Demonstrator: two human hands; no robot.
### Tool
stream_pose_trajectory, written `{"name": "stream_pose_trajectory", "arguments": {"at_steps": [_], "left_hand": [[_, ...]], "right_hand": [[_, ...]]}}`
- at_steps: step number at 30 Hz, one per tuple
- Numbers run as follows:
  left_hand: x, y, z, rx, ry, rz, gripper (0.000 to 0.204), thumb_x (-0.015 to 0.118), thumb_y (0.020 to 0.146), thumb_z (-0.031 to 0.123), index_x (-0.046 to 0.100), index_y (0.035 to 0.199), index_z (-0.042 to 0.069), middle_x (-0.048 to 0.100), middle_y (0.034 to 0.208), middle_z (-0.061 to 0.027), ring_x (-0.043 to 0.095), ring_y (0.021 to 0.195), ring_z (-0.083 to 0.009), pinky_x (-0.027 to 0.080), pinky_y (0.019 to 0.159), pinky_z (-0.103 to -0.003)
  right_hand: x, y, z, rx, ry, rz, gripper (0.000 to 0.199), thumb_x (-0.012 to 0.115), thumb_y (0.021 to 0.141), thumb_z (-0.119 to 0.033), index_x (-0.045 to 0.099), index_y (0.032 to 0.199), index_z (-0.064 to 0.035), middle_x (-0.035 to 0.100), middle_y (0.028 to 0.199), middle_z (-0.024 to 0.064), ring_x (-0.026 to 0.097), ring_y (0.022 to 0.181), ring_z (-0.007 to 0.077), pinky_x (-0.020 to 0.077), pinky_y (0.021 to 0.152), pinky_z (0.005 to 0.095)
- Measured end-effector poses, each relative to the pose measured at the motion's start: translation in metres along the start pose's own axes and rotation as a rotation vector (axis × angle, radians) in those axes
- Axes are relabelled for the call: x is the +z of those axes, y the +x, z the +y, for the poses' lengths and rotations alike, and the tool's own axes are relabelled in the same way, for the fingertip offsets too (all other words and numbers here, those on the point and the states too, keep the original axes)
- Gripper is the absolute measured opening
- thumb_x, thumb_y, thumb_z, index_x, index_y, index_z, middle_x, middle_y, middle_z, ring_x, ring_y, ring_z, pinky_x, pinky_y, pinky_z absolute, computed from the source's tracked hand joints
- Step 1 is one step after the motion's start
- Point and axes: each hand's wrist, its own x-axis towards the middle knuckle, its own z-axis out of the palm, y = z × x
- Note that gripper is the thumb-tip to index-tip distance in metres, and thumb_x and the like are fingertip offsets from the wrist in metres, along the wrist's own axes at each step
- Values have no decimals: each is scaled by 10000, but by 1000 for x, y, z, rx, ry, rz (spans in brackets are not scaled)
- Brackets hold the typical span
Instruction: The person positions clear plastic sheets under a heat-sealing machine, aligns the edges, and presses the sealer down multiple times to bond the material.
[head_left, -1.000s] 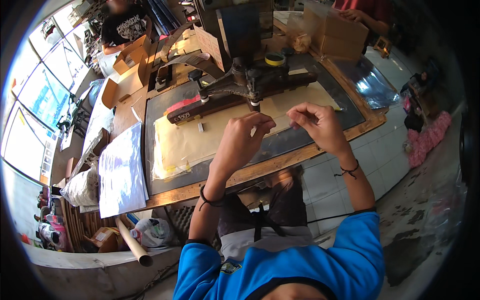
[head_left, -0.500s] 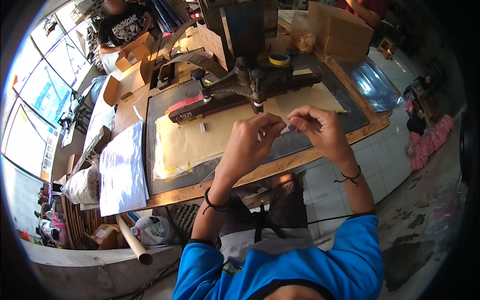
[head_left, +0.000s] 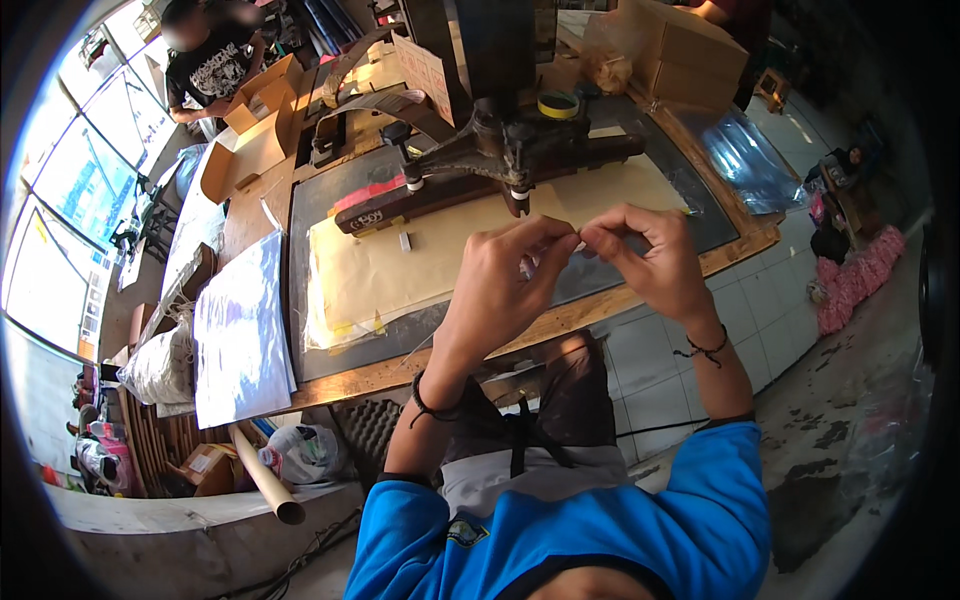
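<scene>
My left hand [head_left: 508,275] and my right hand [head_left: 655,258] meet fingertip to fingertip over the near edge of the work table [head_left: 560,325]. Both are closed in pinches around something small and pale, too hidden to name. Just beyond them lie tan paper sheets [head_left: 385,278] on a dark table mat [head_left: 690,205]. Across the sheets runs a dark metal bar [head_left: 435,203], joined to a heavy black press-like machine [head_left: 490,140]. A small white piece [head_left: 405,241] rests on the paper near the bar.
Glossy plastic sheets [head_left: 243,335] overhang the table's left side. A yellow tape roll [head_left: 558,104] and a large cardboard box [head_left: 690,60] stand at the back. One person [head_left: 205,65] is by open cartons [head_left: 245,150] at the far left; another's arm shows at the far right.
My hands have come together, so the gap between their fingertips has closed. At the far left, the other person has leaned further left.
</scene>
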Motion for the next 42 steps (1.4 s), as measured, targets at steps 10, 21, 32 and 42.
{"name": "stream_pose_trajectory", "arguments": {"at_steps": [10,21,32,42], "left_hand": [[-3,-3,10,20,83,-22,104,665,956,29,732,1001,-37,735,752,-142,748,686,-173,559,631,-291],[-15,-24,-4,-28,258,-51,130,630,992,73,723,973,-17,726,747,-145,725,644,-233,551,627,-323],[-36,-33,0,-105,323,-81,134,615,1004,96,703,982,-2,712,726,-142,706,636,-275,535,623,-362],[-17,-7,10,-123,231,-52,135,644,984,108,724,1045,19,736,754,-110,719,640,-238,542,615,-323]], "right_hand": [[4,5,-2,-129,-26,42,144,684,997,-125,725,962,8,748,808,68,702,744,133,544,712,281],[0,16,25,-33,44,160,229,670,1029,-184,688,873,-17,580,668,-29,502,621,31,407,583,222],[-3,29,19,114,235,-171,229,729,1001,-247,733,944,-25,699,774,22,575,656,42,468,590,212],[2,27,3,83,156,-101,325,698,1019,-315,767,901,-20,708,712,30,588,609,47,457,545,218]]}}
